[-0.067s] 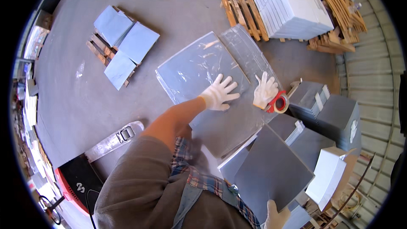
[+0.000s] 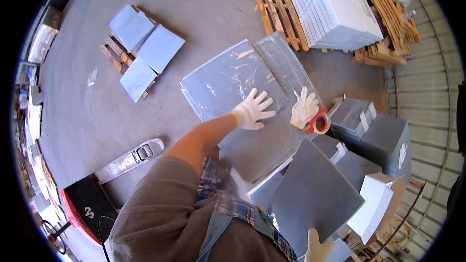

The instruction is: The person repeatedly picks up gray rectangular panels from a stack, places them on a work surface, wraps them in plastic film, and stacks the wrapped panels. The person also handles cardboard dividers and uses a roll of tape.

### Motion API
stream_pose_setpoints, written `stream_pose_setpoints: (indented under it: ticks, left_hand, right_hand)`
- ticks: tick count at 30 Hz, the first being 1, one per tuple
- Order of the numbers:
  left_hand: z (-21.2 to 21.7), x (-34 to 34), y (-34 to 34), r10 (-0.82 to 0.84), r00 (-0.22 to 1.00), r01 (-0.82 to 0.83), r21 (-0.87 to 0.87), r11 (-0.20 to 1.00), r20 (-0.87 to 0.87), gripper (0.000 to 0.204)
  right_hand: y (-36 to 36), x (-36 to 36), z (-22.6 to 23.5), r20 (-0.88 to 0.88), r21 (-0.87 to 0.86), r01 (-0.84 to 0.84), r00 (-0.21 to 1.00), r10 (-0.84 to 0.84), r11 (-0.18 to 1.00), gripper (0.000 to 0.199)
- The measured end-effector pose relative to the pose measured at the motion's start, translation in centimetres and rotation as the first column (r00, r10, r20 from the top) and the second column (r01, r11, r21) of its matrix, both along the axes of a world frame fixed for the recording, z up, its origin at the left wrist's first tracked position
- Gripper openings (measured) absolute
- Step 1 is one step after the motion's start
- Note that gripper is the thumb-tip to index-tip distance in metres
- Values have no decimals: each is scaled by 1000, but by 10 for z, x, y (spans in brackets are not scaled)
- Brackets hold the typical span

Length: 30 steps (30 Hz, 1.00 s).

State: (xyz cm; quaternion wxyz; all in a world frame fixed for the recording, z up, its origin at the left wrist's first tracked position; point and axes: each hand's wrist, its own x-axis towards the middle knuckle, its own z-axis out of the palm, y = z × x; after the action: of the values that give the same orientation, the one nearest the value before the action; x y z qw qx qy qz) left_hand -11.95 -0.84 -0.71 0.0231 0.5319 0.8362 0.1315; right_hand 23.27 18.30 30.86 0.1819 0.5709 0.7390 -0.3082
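Observation:
My left hand (image 2: 253,110), in a white knit glove, lies with spread fingers on a stack of grey panels (image 2: 259,148) partly covered with clear plastic film. At the lower right my gloved right hand (image 2: 318,248) grips a large dark grey square panel (image 2: 315,189) by its near edge, thumb on top. That panel is tilted over other grey panels and hides part of them. An empty white glove (image 2: 304,108) rests on the stack to the right of my left hand. Touching it is a red tape dispenser (image 2: 319,122) with a roll of tape.
Dark grey stacks (image 2: 374,133) and an open white carton (image 2: 371,206) stand at right. Far right are a wooden pallet (image 2: 277,9) and a tall white stack (image 2: 335,14). Light blue panels (image 2: 158,48) lie on a pallet at left, near a red-and-black pallet truck (image 2: 87,206).
The dark grey panel in my right hand has shifted slightly away from me and to the right. My left hand stays flat on the stack.

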Motion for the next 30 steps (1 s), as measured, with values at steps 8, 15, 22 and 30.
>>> stream_pose_setpoints:
  ticks: [8, 15, 22, 30]
  left_hand:
    - [1, 1, -21, 7, 992, -6, -5, 1000, 126, 58]
    - [1, -3, -23, 7, 997, -14, 77, 997, 82, 56]
    - [-15, -4, -26, -24, 987, -1, 155, 988, 158, 56]
    - [-16, -6, -28, 1, 994, -22, 194, 981, 109, 56]
  right_hand:
    - [-49, -228, 68, -89, 395, -534, 788, 609, 748, 33]
    - [-51, -362, 18, -442, 217, -672, 579, 685, 708, 29]
    - [-76, -419, -21, -359, 219, -750, 532, 767, 624, 33]
    - [-88, -432, -35, -283, 268, -795, 475, 833, 544, 37]
